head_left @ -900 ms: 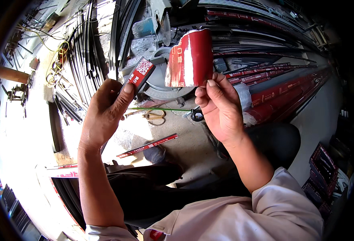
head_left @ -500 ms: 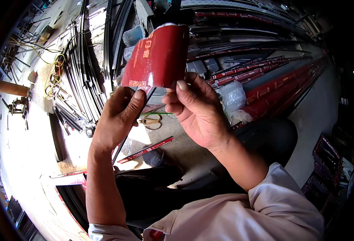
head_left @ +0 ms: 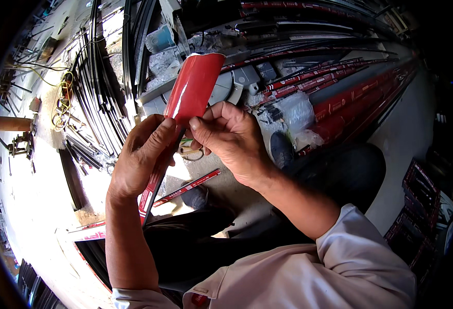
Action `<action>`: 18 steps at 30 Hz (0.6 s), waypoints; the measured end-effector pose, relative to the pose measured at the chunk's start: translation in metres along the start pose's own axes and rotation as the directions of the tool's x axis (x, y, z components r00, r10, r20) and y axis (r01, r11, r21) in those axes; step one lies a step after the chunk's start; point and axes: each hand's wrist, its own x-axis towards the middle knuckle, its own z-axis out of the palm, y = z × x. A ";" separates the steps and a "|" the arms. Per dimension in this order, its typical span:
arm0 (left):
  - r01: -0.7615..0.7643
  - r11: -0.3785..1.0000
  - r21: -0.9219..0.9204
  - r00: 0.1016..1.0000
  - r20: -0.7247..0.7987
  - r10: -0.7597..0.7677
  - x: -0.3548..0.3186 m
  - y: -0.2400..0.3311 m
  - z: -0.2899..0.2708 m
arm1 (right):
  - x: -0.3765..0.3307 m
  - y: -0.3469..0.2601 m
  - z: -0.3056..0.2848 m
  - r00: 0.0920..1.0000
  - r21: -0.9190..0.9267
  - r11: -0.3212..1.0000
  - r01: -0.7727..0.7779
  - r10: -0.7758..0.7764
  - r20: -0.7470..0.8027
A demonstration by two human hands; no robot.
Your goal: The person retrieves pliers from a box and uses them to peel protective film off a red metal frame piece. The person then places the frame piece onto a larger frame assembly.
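Note:
A glossy red sheet of plastic film (head_left: 194,85) stands up curled from my two hands in the middle of the view. My left hand (head_left: 141,154) is closed around a long, narrow profile strip (head_left: 151,193), dark with red and white film along it, and its thumb presses at the foot of the sheet. Beside it, my right hand (head_left: 231,141) pinches the sheet's lower edge between thumb and fingers. The strip slants down past my left wrist toward my lap. Below my hands, another red-printed strip (head_left: 190,188) lies on the floor, and scissors (head_left: 189,153) are partly hidden behind my fingers.
Bundles of dark profile bars (head_left: 99,87) lie at the far left. Red-wrapped bars (head_left: 314,85) and a clear plastic-wrapped bundle (head_left: 297,121) lie to the right. Past my hands is a machine with a round grey base (head_left: 221,88). My shoes (head_left: 281,148) rest on the floor.
The red sheet has come lower and turned, showing narrower and more curled. My right hand has shifted left and down, closer to my left hand.

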 end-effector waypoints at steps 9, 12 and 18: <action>0.154 0.986 0.058 0.988 0.002 -0.154 0.007 -0.003 0.004 | 0.011 0.009 -0.004 1.000 -0.078 0.997 -0.021 0.023 0.018; 0.160 0.987 0.028 0.987 -0.029 -0.159 0.010 -0.013 0.003 | 0.012 0.016 -0.010 0.990 -0.020 0.997 -0.081 0.082 0.111; 0.146 0.984 -0.106 0.982 -0.104 -0.157 0.019 -0.025 -0.017 | 0.015 0.066 -0.110 0.994 -0.350 0.931 -0.103 0.082 -0.074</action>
